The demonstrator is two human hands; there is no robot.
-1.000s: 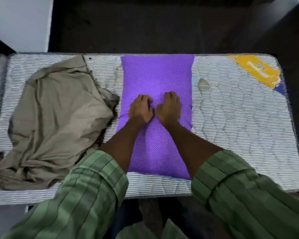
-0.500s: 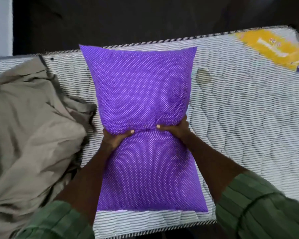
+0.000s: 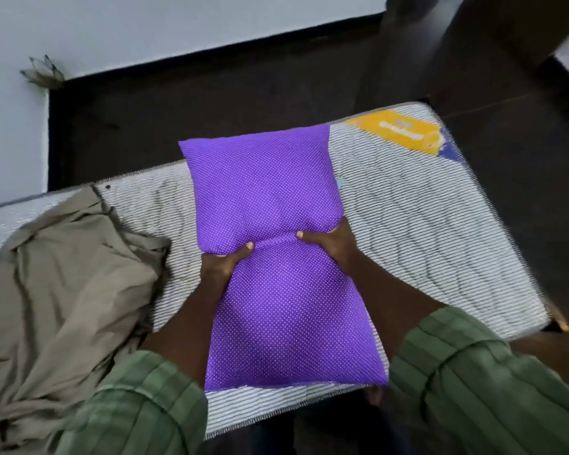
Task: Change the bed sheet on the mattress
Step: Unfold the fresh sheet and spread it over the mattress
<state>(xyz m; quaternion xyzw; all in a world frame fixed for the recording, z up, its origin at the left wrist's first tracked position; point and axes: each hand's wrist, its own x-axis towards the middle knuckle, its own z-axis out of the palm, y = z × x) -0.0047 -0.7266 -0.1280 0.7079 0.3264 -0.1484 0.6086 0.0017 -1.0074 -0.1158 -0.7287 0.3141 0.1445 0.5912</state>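
on one mattress [image 3: 408, 205], two hands [image 3: 222, 262] [image 3: 330, 239] grip one pillow [image 3: 270, 205].

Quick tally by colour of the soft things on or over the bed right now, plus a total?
Purple: 1, the dotted pillow, gripped at its middle by the left hand and right hand
Beige: 1, the crumpled bed sheet
White striped: 1, the bare mattress
Total: 3

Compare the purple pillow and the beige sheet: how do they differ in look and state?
The purple pillow is dotted and plump; the beige sheet is plain and limp. The pillow is gripped at its pinched middle by the left hand and right hand; the sheet lies crumpled, untouched. Both are over the mattress.
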